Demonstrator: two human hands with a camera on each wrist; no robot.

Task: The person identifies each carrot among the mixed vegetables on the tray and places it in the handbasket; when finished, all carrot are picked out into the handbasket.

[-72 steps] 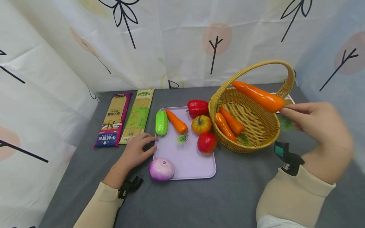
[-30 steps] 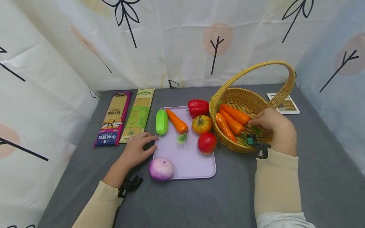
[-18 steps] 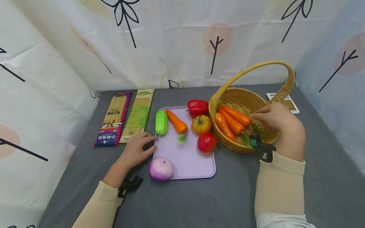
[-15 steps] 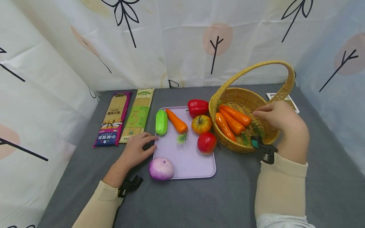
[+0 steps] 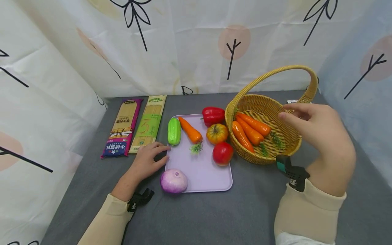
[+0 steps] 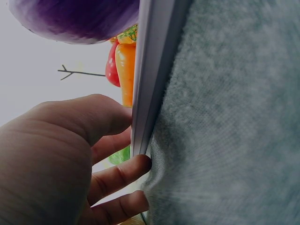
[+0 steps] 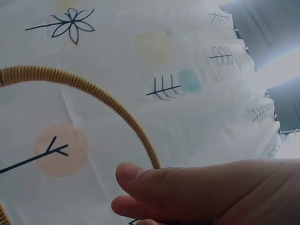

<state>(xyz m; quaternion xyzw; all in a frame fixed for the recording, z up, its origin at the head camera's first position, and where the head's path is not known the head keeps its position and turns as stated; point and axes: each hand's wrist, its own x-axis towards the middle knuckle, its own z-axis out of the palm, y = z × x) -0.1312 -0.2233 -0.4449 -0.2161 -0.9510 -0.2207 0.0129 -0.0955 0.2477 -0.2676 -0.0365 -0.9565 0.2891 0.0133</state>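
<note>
My right hand (image 5: 318,124) hovers over the right rim of the wicker basket (image 5: 294,149), thumb and forefinger a little apart with nothing between them. In the right wrist view the basket handle (image 7: 101,93) arches behind the thumb. Three orange carrots (image 5: 258,125) lie in the basket's left half, green tops showing. My left hand (image 5: 147,161) rests at the left edge of the lilac tray (image 5: 202,177), fingertips touching its rim. On the tray are a carrot (image 5: 191,131), a green cucumber-like piece (image 5: 174,131), a pumpkin (image 5: 217,133), a red tomato-like fruit (image 5: 222,153) and a purple onion (image 5: 174,181).
A red bell pepper (image 5: 213,116) lies at the tray's back right corner, close to the basket. Left of the tray lie two noodle packets, one purple (image 5: 122,127) and one green (image 5: 148,124). A white card (image 5: 292,101) shows partly behind the basket handle.
My right hand lowered a carrot into the basket beside the others, let it go, then rose and drew back to the right. The left hand has stayed at the tray's edge.
</note>
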